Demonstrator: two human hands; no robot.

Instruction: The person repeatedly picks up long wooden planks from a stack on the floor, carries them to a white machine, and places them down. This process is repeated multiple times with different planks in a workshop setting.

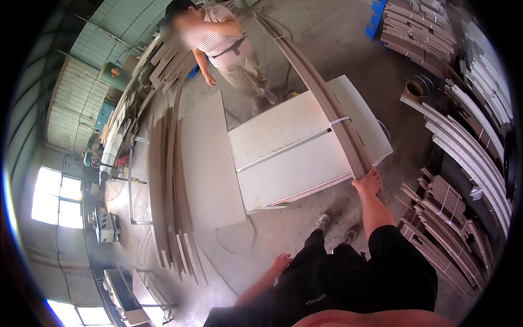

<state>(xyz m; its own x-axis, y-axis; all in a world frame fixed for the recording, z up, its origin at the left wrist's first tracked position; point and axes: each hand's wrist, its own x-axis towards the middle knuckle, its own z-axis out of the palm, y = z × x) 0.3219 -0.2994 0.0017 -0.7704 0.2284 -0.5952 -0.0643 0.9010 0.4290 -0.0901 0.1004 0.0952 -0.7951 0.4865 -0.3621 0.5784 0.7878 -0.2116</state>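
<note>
A long strapped bundle of brown boards (pixel 321 101) runs from the far top across the right part of a white-topped work table (pixel 291 147). At its near end, my right hand (pixel 368 181) is closed around the boards, just past the table's near right corner. A white strap (pixel 339 121) binds the bundle further up. My left hand (pixel 281 262) hangs low beside my thigh, fingers loosely bent, with nothing visible in it; part of the fingers is hidden.
Across the table stands another person (pixel 229 46), one hand raised. A large pale panel (pixel 210 163) and long brown strips (pixel 163 185) lie left of the table. Strapped stacks of boards (pixel 447 201) line the right side, near a bucket (pixel 415 89). A cable (pixel 253 231) trails on the floor.
</note>
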